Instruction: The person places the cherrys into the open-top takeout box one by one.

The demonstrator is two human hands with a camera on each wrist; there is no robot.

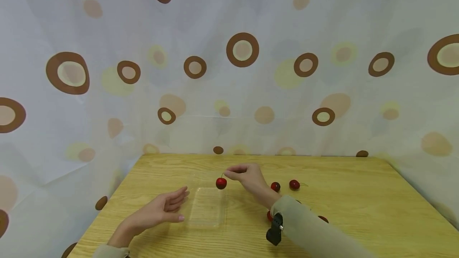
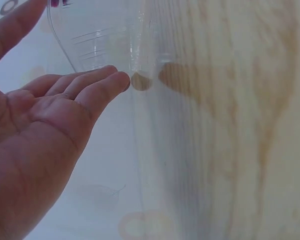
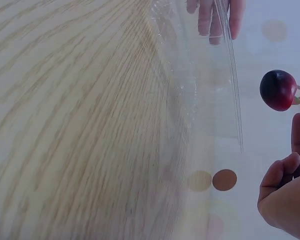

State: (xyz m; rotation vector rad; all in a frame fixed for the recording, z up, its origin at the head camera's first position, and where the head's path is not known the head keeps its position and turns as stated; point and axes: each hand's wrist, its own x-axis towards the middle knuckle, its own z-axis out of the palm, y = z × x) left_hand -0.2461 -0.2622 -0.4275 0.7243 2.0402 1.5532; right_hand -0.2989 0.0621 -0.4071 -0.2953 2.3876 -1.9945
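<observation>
A dark red cherry (image 1: 221, 183) hangs by its thin stem over the far edge of a clear plastic container (image 1: 206, 210). My right hand (image 1: 251, 178) pinches that stem between thumb and fingertips. In the right wrist view the cherry (image 3: 278, 90) is above the container's rim, clear of its wall. To the container's left is my left hand (image 1: 157, 210), palm turned toward it, fingers loosely extended and holding nothing. The left wrist view has these fingers (image 2: 97, 92) right at the container's transparent side (image 2: 97, 37).
Right of the container, several cherries lie on the wooden table (image 1: 358, 198), among them one cherry (image 1: 275, 186) and a stemmed cherry (image 1: 294, 185) toward the back. My right forearm (image 1: 305, 226) partly covers others. A patterned curtain (image 1: 229, 86) surrounds the table's back and sides.
</observation>
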